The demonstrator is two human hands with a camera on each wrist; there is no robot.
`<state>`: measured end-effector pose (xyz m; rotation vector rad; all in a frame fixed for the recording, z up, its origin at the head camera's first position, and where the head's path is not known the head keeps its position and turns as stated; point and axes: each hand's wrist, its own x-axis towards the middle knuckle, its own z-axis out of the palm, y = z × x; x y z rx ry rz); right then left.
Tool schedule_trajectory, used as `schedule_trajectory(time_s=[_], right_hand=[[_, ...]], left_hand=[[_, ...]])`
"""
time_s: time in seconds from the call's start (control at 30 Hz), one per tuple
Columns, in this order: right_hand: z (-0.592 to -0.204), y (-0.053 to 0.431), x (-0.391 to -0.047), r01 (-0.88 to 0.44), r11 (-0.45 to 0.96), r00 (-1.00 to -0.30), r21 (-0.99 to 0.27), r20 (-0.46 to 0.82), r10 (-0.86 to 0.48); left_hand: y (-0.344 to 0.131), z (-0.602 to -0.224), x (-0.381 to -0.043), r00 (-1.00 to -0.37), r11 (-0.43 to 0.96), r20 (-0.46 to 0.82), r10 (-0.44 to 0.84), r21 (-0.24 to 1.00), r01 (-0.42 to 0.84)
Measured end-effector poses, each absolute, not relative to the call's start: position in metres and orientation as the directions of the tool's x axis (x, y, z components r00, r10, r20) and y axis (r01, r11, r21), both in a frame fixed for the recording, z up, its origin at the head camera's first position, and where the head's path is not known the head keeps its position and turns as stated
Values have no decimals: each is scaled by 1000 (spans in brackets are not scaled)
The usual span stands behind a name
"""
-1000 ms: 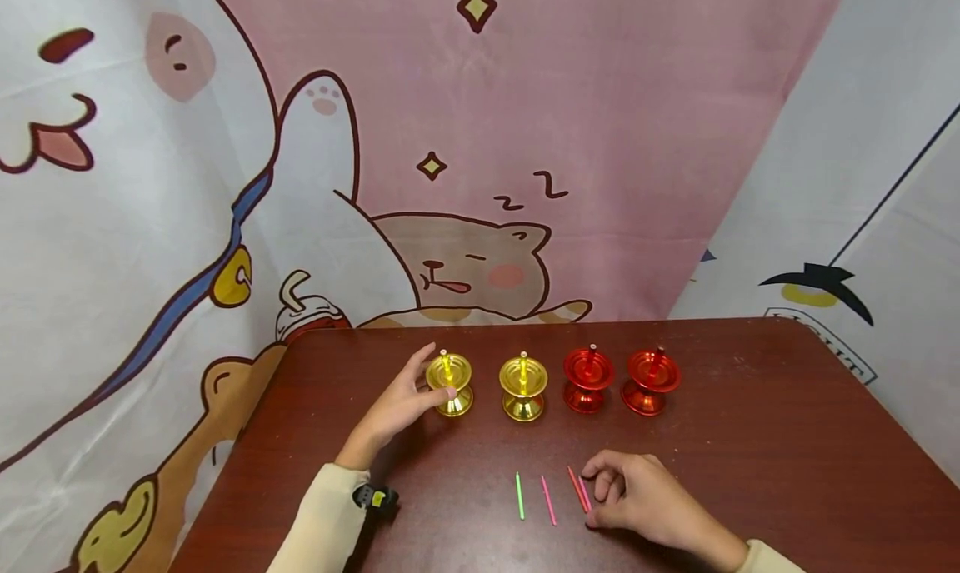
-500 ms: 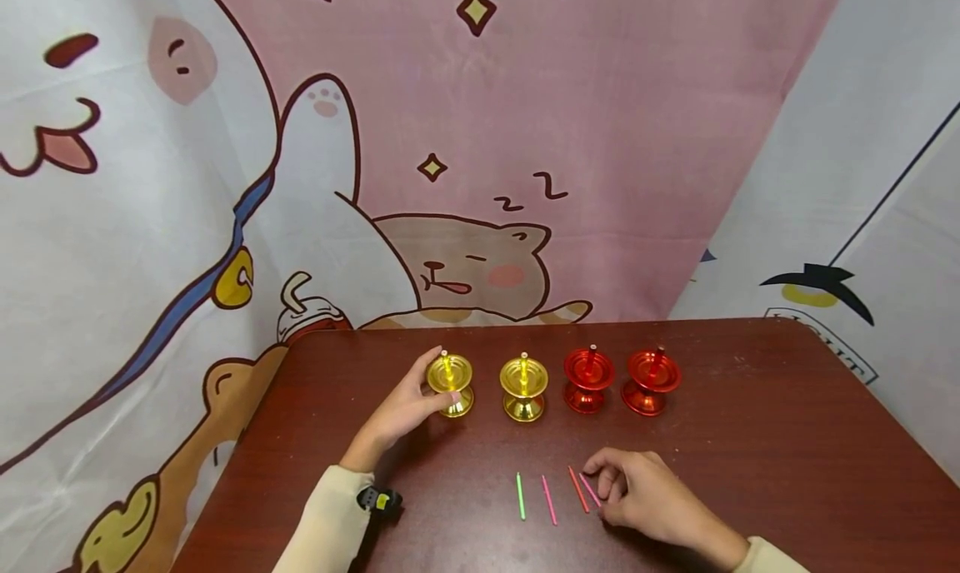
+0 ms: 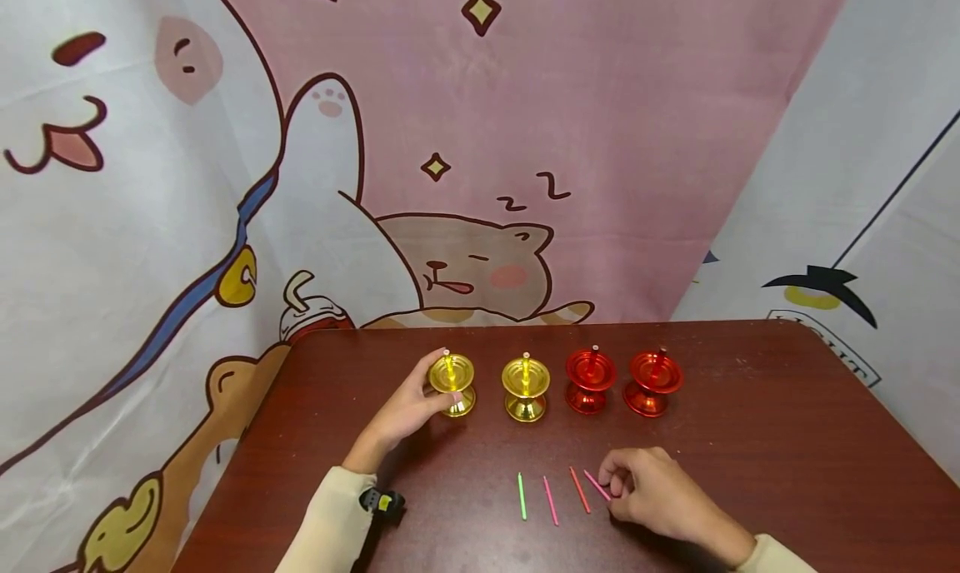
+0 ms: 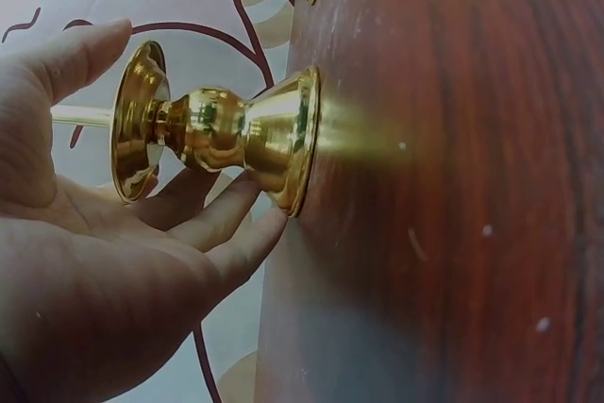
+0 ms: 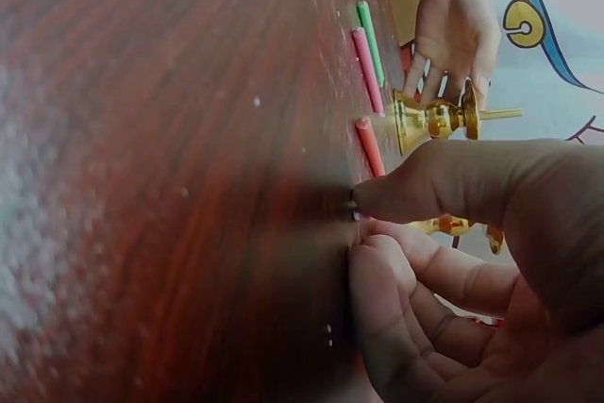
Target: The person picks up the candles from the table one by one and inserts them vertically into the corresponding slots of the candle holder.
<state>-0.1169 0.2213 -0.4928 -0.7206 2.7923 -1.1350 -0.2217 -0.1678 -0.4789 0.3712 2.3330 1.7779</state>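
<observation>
Near the back edge of the table (image 3: 795, 448), the left hand (image 3: 409, 406) has relaxed fingers spread around the leftmost gold candle holder (image 3: 454, 380). Nearer the table's front, the right hand (image 3: 651, 490) pinches the rightmost pink candle (image 3: 596, 483), with roomy surface reaching the right edge.

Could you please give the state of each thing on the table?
Left gold candle holder, upright, left hand partly around it
Right gold candle holder, upright
Left red candle holder, upright
Right red candle holder, upright
Green stick, lying
Left pink stick, lying
Orange-red stick, lying
Right pink stick, slanted, pinched by right hand
</observation>
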Motion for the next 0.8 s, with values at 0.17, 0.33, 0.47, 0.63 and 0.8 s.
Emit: schedule_trajectory(time_s=[0.17, 0.33, 0.47, 0.63, 0.8], right_hand=[[-494, 222, -120, -430, 610, -881, -666, 164, -443], [-495, 221, -123, -434, 629, -885, -645, 175, -432], [-495, 219, -126, -429, 650, -891, -628, 175, -419], [-495, 219, -128, -435, 672, -891, -599, 182, -415], [-495, 217, -130, -445, 699, -890, -561, 190, -414]], left_hand=[[-167, -479, -221, -952, 236, 12, 306, 968, 88], [-167, -479, -221, -952, 232, 11, 305, 969, 86], [-167, -480, -222, -952, 229, 9, 307, 970, 83], [-167, -480, -222, -952, 231, 8, 305, 970, 82], [-166, -479, -222, -955, 227, 7, 298, 971, 79]])
